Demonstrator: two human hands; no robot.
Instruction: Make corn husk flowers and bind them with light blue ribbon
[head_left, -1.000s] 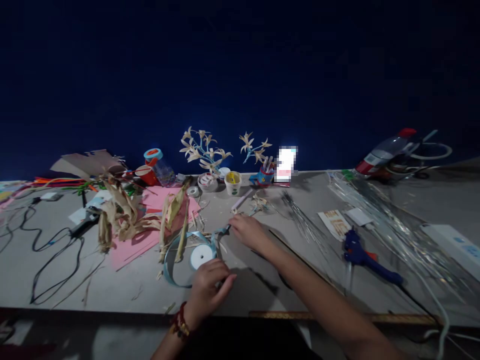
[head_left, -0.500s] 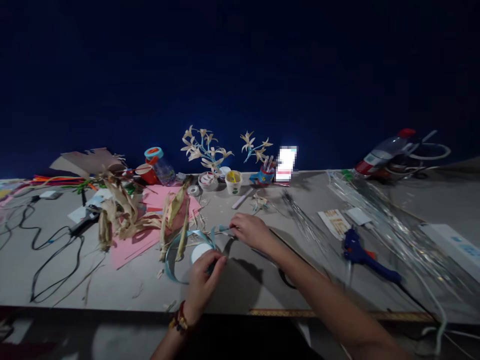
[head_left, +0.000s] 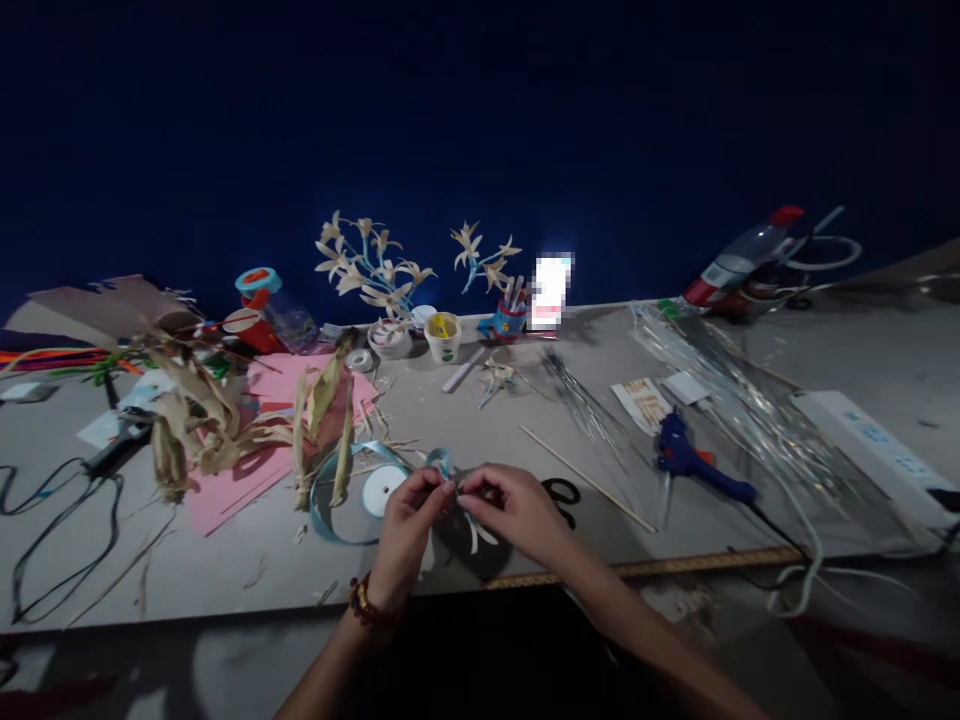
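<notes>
My left hand (head_left: 411, 520) is closed, its thumb and fingers pinching light-blue ribbon (head_left: 440, 459) that loops up above the fingertips. Close beside it, my right hand (head_left: 514, 505) is pinched too, fingertips almost meeting the left ones. Under the right fingers stick out the pale petals (head_left: 481, 537) of a small flower, its stem hidden between the hands. To the left, the white ribbon spool (head_left: 380, 491) lies on the table inside a loose blue coil (head_left: 324, 510). Black scissor handles (head_left: 562, 492) show just past my right hand.
Dried corn husks (head_left: 202, 420) cover pink paper (head_left: 240, 490) at left. Finished flower sprays (head_left: 367, 265) stand at the back near a bright phone (head_left: 551, 290). A blue glue gun (head_left: 697, 460), a thin stick (head_left: 585, 477) and wire bundles (head_left: 750, 410) lie to the right.
My right hand has come back from the stretched ribbon and now meets my left hand. Pale petals now show under the right fingers. The view has shifted, uncovering the scissor handles and stick.
</notes>
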